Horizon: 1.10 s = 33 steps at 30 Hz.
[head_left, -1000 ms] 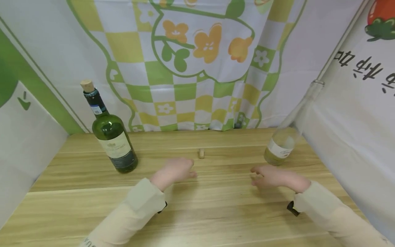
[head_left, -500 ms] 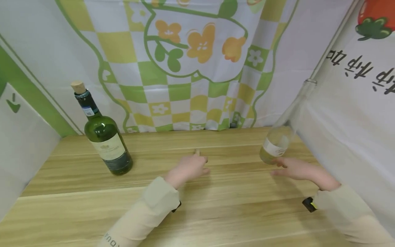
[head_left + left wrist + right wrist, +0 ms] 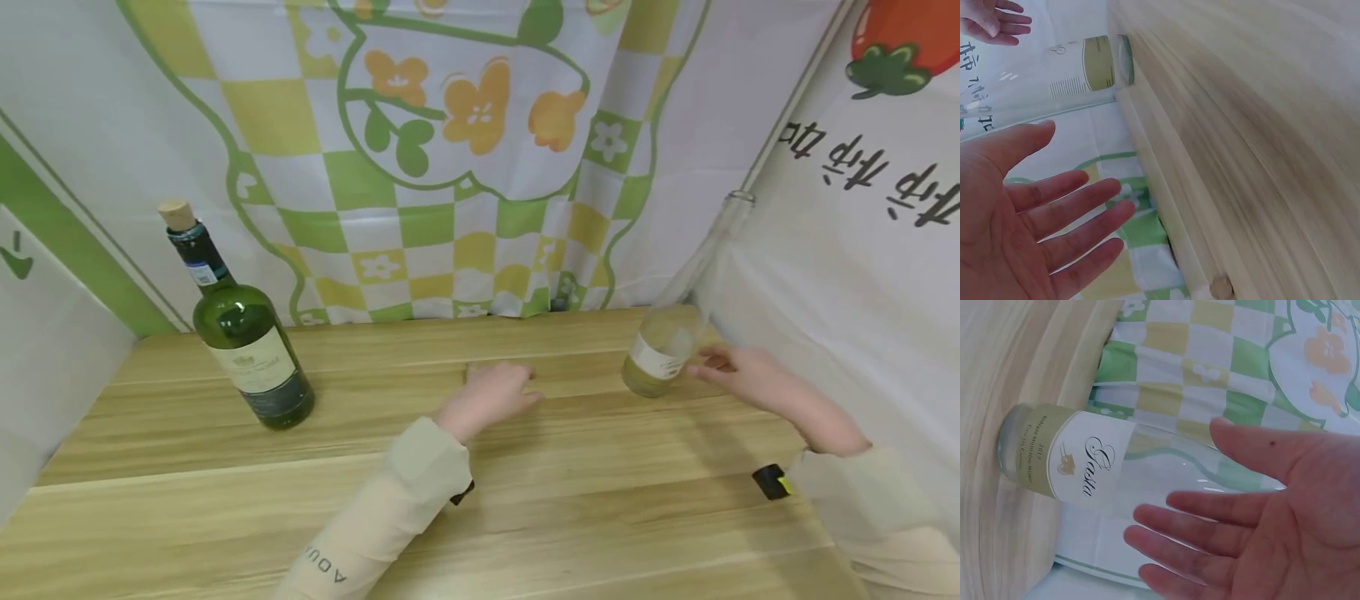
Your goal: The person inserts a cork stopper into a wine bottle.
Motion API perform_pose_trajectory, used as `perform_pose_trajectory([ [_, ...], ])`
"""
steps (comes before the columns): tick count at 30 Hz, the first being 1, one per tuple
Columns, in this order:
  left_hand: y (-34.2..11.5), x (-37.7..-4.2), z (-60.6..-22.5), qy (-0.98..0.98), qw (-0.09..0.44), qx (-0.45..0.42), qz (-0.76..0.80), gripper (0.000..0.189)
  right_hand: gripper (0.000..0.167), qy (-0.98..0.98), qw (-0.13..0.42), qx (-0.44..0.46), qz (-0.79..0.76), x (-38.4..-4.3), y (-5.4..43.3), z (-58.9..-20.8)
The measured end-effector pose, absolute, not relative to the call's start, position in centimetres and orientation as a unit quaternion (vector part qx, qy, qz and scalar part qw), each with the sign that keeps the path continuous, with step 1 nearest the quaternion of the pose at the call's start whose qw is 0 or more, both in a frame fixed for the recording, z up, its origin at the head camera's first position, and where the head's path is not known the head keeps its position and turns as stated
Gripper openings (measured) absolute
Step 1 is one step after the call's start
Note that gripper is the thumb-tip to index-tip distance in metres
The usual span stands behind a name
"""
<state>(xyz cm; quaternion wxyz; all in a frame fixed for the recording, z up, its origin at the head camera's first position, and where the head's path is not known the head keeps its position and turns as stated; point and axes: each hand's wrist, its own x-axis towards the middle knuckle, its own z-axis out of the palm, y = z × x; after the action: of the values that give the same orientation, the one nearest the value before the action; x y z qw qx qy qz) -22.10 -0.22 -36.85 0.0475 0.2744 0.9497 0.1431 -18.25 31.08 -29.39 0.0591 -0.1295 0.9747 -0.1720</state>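
Note:
A clear glass wine bottle (image 3: 651, 360) with a white and gold label stands upright at the right of the wooden table. Beside it, on its right, my right hand (image 3: 761, 385) hovers with fingers spread; the right wrist view has the palm (image 3: 1272, 519) facing the bottle, thumb apart from the fingers. Over the table's middle my left hand (image 3: 491, 397) is held empty, its fingers straight and spread in the left wrist view. A small loose cork (image 3: 1222, 287) lies on the wood just beyond that hand, mostly hidden by it in the head view.
At the left stands a green wine bottle (image 3: 251, 354) with a cork (image 3: 177, 215) in its neck. Behind the wooden table (image 3: 600, 500) hangs a checked, flowered cloth (image 3: 420, 225). A white printed panel (image 3: 847, 250) closes off the right side.
My right hand has moved rightward and up to the clear bottle's right side. My left hand has shifted right, covering most of the loose cork. The head view has turned slightly right.

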Motion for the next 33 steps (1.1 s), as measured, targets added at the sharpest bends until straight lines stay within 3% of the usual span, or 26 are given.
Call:
perform_pose_trajectory([
  [20,5.6,-25.2,-37.7,0.903,0.107,0.244,0.338,0.048,0.079,0.969,0.021,-0.027,-0.243,-20.5,31.5,-27.8],
  [33,8.4,-27.3,-37.9,0.857,0.081,0.243,0.447,0.061,0.086,0.941,-0.042,-0.021,-0.335,-22.5,31.2,-27.8],
])
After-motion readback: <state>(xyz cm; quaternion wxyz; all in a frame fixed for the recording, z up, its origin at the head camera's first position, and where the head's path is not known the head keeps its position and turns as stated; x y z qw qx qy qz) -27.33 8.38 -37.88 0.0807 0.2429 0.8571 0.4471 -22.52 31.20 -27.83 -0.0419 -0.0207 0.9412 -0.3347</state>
